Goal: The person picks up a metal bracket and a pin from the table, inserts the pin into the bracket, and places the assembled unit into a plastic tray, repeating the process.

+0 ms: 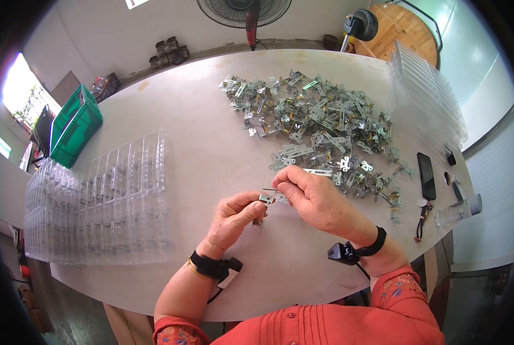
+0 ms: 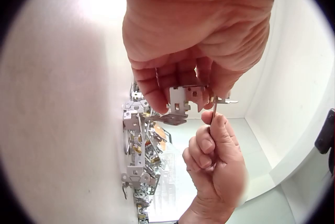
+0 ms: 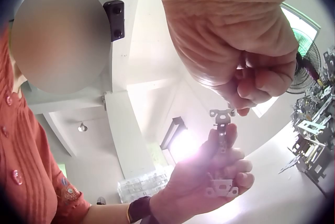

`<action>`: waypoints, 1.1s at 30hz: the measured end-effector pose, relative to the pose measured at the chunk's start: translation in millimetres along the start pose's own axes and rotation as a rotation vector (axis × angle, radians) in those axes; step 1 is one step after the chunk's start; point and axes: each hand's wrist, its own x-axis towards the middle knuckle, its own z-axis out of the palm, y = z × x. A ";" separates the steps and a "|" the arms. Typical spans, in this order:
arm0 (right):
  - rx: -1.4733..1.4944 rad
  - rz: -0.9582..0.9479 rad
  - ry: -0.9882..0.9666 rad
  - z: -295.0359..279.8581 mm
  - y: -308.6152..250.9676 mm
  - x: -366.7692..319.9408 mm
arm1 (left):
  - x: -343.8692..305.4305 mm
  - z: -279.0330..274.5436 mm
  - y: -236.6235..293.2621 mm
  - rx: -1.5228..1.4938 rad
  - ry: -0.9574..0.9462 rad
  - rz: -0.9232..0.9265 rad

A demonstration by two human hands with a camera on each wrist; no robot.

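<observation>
Over the near middle of the table, my left hand (image 1: 234, 218) grips a bent sheet-metal bracket (image 2: 179, 101) between thumb and fingers. The right wrist view shows the bracket (image 3: 222, 124) with slotted, eared plates at both ends. Close against it, my right hand (image 1: 320, 204) pinches a thin metal piece (image 2: 214, 110) between thumb and forefinger, and its tip overlaps the bracket in the left wrist view. Curled fingers hide most of that thin piece. Beyond the hands spreads a large heap of similar metal brackets (image 1: 320, 112), some with brass-coloured parts.
Clear plastic trays (image 1: 122, 190) with metal parts in their compartments stand at left, beside a green crate (image 1: 76, 129). More clear trays (image 1: 426, 95) stack at far right. A phone (image 1: 426, 175) and a clear bottle (image 1: 459, 211) lie near the right edge.
</observation>
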 end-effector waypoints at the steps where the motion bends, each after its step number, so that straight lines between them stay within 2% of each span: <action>1: 0.025 0.067 -0.048 -2.3 -2.3 0.6 | -0.2 0.6 -0.1 0.003 0.007 -0.003; 2: 0.051 0.133 -0.095 -3.7 -3.5 1.1 | -0.4 1.0 -0.2 0.006 0.015 -0.006; 8: 0.186 0.216 -0.213 -3.2 -2.5 3.5 | -2.6 5.4 6.4 0.065 -0.038 -0.011; 12: 0.119 0.148 -0.235 -4.7 -1.1 3.5 | -2.5 2.7 1.0 0.144 -0.061 -0.035; 14: 0.188 0.245 -0.303 -7.3 -6.2 3.2 | -2.7 4.0 -0.2 0.209 -0.057 -0.012; 17: 0.211 0.261 -0.323 -6.8 -0.3 3.6 | -1.9 8.3 2.7 0.260 -0.055 0.002; 18: 0.211 0.261 -0.323 -4.6 3.2 3.4 | -1.6 10.4 3.8 0.259 -0.054 0.002; 20: 0.072 -0.040 -0.185 0.2 8.5 1.9 | -1.5 14.8 6.9 0.378 -0.061 0.126; 21: 0.072 -0.040 -0.186 1.7 7.6 2.1 | -1.9 16.5 9.2 0.378 -0.061 0.125; 23: 0.083 -0.152 -0.047 5.0 5.7 3.1 | -2.2 18.8 12.3 0.425 -0.037 0.139; 27: 0.148 -0.120 0.041 4.9 6.5 3.3 | -1.5 17.3 2.7 0.337 0.103 0.076; 29: 0.054 -0.002 -0.069 -1.2 1.7 3.0 | -0.9 17.9 1.7 0.317 0.155 0.092; 30: 0.054 -0.003 -0.069 -0.2 1.6 2.5 | -0.9 18.8 3.1 0.317 0.155 0.092; 32: 0.160 0.072 -0.107 3.7 3.3 1.4 | -0.3 20.4 6.5 0.510 0.124 0.197; 33: 0.160 0.072 -0.108 4.1 4.9 1.5 | 0.5 20.2 6.4 0.510 0.125 0.197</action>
